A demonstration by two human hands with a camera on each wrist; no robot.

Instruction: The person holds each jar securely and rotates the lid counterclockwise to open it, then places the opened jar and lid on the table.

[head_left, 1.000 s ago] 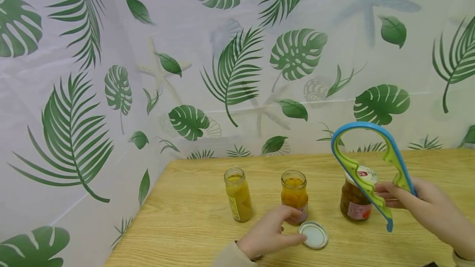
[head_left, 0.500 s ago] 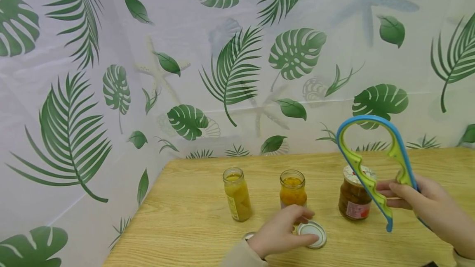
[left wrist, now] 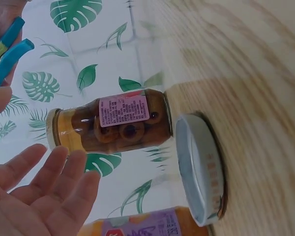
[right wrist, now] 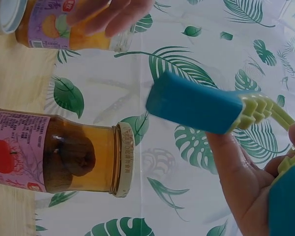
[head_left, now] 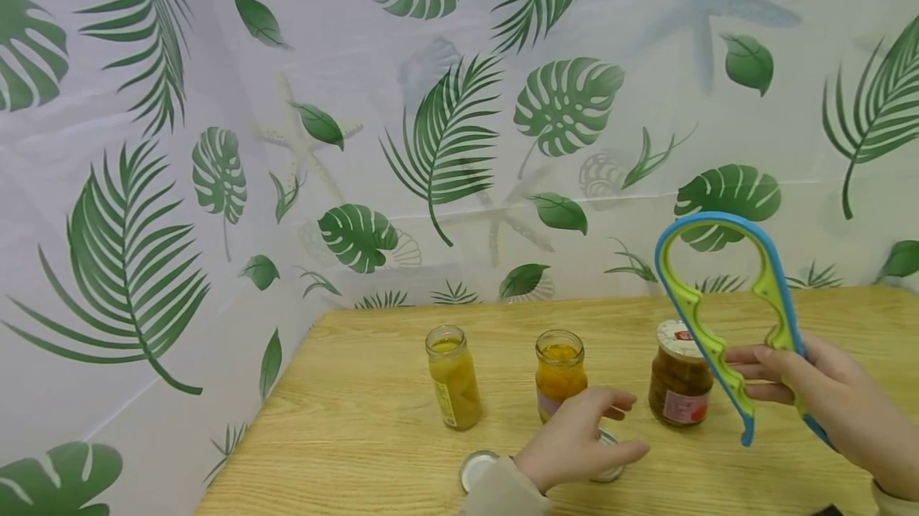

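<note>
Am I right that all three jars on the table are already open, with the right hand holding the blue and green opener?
Not quite. Only two jars are open; the dark jar beside the opener has its lid on, as the head view shows. The right hand does hold the opener, and the jars stand on the table.

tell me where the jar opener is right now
In the head view the blue and green jar opener is on the right, held upright off the table by the right hand, just right of the lidded jar.
</note>
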